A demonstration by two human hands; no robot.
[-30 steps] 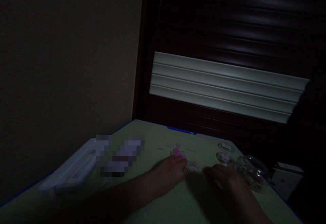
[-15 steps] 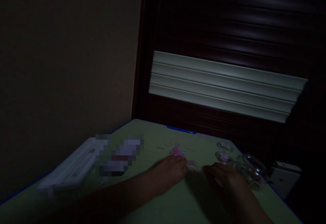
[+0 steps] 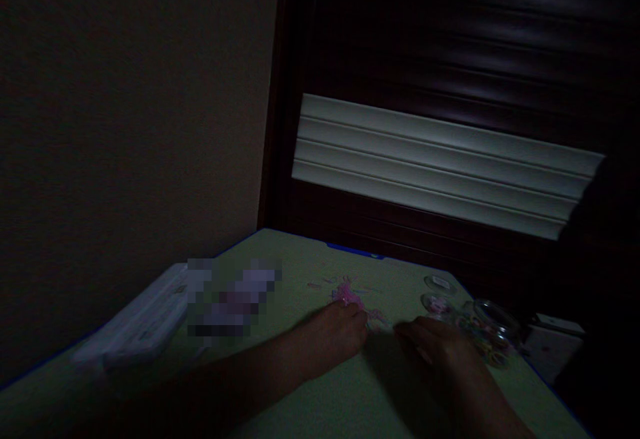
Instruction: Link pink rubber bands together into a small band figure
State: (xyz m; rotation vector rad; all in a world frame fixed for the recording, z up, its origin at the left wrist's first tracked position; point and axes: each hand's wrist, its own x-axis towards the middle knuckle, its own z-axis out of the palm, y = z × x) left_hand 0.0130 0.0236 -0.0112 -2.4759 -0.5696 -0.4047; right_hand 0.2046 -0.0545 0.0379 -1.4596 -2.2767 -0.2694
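Observation:
My left hand (image 3: pixel 337 332) rests on the table with its fingers curled down, just in front of a heap of small pink pieces (image 3: pixel 346 292). More small pink and pale strips (image 3: pixel 377 317) lie beyond its fingertips; in this dim light I cannot tell what they are. To the right, my right hand (image 3: pixel 435 342) hovers low over or touches the tabletop, its fingers bent and pressed together. What either hand holds, if anything, is hidden. Near the right hand lies a clear container of coloured bands (image 3: pixel 493 346), partly behind that hand.
A small clear round tub (image 3: pixel 436 304) with pink contents and a clear lid (image 3: pixel 440 284) stand at the back right. A white case (image 3: pixel 145 322) and a blurred-out item (image 3: pixel 240 299) lie left. A white box (image 3: pixel 553 346) is beyond the table's right edge.
The view has tilted slightly, so the table sits a little higher. Both hands keep nearly the same places; my right hand has shifted slightly left.

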